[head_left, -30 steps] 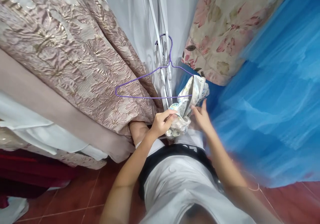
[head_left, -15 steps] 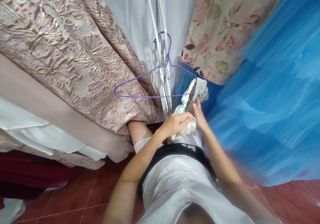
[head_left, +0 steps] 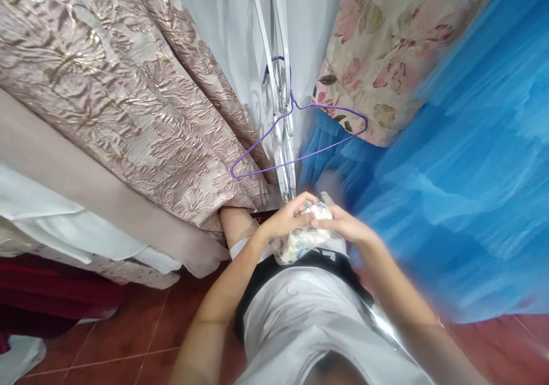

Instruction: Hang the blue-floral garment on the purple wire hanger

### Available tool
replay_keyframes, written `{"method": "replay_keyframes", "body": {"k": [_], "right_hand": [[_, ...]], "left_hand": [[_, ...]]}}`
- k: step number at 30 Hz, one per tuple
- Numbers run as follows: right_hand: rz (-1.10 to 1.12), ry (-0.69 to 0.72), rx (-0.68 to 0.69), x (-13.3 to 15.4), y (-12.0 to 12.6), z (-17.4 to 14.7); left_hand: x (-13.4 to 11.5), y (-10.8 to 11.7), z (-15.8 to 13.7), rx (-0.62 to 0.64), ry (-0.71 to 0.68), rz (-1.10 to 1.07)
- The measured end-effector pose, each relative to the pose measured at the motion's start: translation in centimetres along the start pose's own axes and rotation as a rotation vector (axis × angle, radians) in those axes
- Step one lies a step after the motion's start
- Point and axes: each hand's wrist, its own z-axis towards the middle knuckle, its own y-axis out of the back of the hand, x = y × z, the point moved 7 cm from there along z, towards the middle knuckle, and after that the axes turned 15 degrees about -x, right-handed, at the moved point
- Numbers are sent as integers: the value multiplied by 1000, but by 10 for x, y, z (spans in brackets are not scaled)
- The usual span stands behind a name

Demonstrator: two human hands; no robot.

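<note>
Bunched in front of my waist is a white cloth (head_left: pixel 309 237) with a blue and yellow print; I cannot tell what kind of garment it is. My left hand (head_left: pixel 291 216) is closed on its left side, fingers curled over the top. From the right, my right hand (head_left: pixel 343 223) pinches the same cloth, with the two hands nearly touching. Just beyond them a purple hanger (head_left: pixel 300 159) hangs bare by its hook from a white metal stand, tilted with its right end higher. Folds of the cloth are partly hidden by my fingers.
A white metal rack (head_left: pixel 281 87) stands straight ahead. Shiny pink brocade fabric (head_left: pixel 107 87) hangs at the left, a floral cloth (head_left: pixel 360 70) at the upper right and blue tulle (head_left: pixel 472 190) along the right. Dark red fabric (head_left: pixel 47 293) hangs low left over the red tiled floor (head_left: pixel 141 328).
The printed cloth has come off the hanger's right end and is now gathered close to my waist. Both hands drew back with it, and the hanger has swung, its right end rising.
</note>
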Motion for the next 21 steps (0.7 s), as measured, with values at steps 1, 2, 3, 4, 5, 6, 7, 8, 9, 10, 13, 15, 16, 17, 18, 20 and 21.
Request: {"method": "replay_keyframes", "body": {"k": [1, 2, 3, 4, 5, 6, 7, 8, 9, 10, 13, 15, 16, 17, 18, 20, 21], "right_hand": [[14, -10, -14, 6, 6, -2], [30, -6, -42, 13, 13, -5], [41, 13, -82, 21, 22, -7], [42, 42, -123, 29, 31, -9], [32, 76, -160, 38, 40, -10], [19, 115, -196, 47, 48, -11], [13, 161, -236, 57, 57, -10], [22, 215, -287, 66, 67, -8], [52, 280, -352, 76, 78, -4], [105, 356, -429, 86, 90, 0], [231, 565, -616, 106, 119, 16], [156, 607, -624, 109, 122, 36], [71, 603, -592, 107, 117, 49], [-30, 597, -547, 104, 111, 61], [-129, 594, -502, 99, 102, 73], [-303, 603, -435, 88, 87, 94], [-373, 609, -426, 83, 82, 102]], "left_hand": [[7, -1, -6, 76, 45, -55], [14, 1, -12, 127, 74, -60], [21, 7, -17, 141, 82, -10], [26, 17, -21, 118, 65, 89], [29, 30, -23, 70, 26, 216], [28, 44, -25, 20, -31, 350], [25, 58, -26, -23, -95, 475], [21, 73, -27, -60, -157, 586], [17, 88, -28, -94, -205, 682], [14, 104, -29, -130, -228, 761], [8, 158, -36, -309, -203, 892], [2, 190, -44, -426, -200, 894], [-3, 203, -47, -479, -222, 887], [-9, 215, -50, -532, -258, 889], [-16, 226, -50, -581, -297, 900], [-29, 243, -46, -656, -360, 935], [-34, 250, -41, -676, -369, 971]]}}
